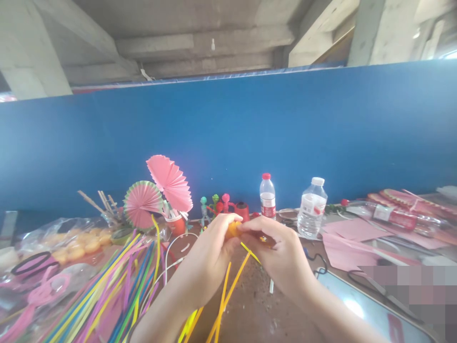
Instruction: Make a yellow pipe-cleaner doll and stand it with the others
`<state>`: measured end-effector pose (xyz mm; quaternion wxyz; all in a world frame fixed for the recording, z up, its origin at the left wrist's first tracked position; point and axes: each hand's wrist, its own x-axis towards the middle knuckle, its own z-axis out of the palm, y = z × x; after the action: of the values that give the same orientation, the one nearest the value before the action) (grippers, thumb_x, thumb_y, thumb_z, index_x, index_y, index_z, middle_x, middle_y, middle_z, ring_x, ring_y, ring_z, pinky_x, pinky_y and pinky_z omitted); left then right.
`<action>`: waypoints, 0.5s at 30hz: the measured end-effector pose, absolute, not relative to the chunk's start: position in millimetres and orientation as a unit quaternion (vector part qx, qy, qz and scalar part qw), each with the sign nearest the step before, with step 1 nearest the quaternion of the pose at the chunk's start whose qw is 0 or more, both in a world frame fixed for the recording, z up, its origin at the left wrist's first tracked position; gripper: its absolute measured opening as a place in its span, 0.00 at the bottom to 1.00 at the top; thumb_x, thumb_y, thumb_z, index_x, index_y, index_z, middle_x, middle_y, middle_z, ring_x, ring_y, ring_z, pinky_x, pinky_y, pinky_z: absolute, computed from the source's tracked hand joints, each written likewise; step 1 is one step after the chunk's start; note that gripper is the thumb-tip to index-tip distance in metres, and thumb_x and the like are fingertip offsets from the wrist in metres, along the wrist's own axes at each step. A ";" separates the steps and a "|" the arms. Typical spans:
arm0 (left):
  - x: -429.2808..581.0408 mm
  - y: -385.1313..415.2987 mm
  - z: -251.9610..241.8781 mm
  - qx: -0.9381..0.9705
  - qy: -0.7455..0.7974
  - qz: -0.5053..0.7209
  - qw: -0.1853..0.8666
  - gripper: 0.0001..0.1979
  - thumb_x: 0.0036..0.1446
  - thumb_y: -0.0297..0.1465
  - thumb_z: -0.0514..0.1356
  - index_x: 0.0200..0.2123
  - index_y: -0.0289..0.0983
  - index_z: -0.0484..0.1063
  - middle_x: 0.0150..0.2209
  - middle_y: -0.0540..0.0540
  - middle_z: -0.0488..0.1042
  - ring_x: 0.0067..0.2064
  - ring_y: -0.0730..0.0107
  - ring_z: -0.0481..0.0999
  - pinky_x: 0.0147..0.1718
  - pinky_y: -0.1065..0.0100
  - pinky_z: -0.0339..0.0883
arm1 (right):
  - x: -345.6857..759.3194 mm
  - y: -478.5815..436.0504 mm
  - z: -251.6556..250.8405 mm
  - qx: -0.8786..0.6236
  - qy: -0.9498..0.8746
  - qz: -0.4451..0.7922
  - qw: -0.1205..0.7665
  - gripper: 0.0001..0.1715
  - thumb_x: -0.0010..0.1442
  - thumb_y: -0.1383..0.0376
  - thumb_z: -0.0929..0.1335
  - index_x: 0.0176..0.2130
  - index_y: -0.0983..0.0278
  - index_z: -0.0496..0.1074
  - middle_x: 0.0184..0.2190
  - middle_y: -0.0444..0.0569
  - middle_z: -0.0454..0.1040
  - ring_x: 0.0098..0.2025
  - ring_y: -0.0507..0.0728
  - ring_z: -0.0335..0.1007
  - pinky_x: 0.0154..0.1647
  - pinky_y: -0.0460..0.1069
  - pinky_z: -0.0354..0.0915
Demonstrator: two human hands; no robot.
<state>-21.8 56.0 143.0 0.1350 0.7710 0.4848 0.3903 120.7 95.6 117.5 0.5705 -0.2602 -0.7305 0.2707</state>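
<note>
My left hand [220,238] and my right hand [276,247] meet over the middle of the table. Their fingertips close on a small orange piece [233,230], pinched between them. It looks like a bent or coiled pipe cleaner, but blur and fingers hide its exact form. Long orange stems [231,290] trail below the hands toward the front edge; I cannot tell whether they join the held piece. A short yellow stem [251,253] shows beside the right thumb. Left of my forearm lies a bundle of coloured pipe cleaners [117,290].
Pink folded-paper fans [170,183] stand in a red cup [176,226]. Small colourful figures [217,206] and two water bottles [267,197] [312,209] stand along the blue partition [228,128]. At right lie pink paper [352,250] and a tablet-like screen [360,305].
</note>
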 end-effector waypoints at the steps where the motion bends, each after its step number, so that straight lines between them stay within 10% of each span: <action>1: -22.4 56.3 143.5 0.772 0.486 0.389 0.131 0.14 0.59 0.32 0.48 0.49 0.41 0.61 0.46 0.45 0.67 0.47 0.65 0.67 0.44 0.64 0.61 | 120.9 95.7 117.7 -0.263 -0.727 0.275 0.571 0.07 0.54 0.70 0.66 0.32 0.61 0.73 0.29 0.44 0.73 0.30 0.50 0.68 0.31 0.45 0.65; 15: -24.1 57.9 141.6 0.776 0.473 0.413 0.065 0.17 0.55 0.33 0.54 0.49 0.41 0.61 0.47 0.44 0.69 0.47 0.63 0.69 0.43 0.64 0.63 | 127.5 102.1 119.0 -0.196 -0.752 0.202 0.596 0.12 0.53 0.75 0.63 0.30 0.61 0.73 0.35 0.45 0.71 0.36 0.50 0.68 0.34 0.45 0.66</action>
<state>-24.1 57.9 141.6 0.0653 0.7756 0.4726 0.4132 127.5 102.1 119.0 0.5959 -0.1964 -0.7521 0.2016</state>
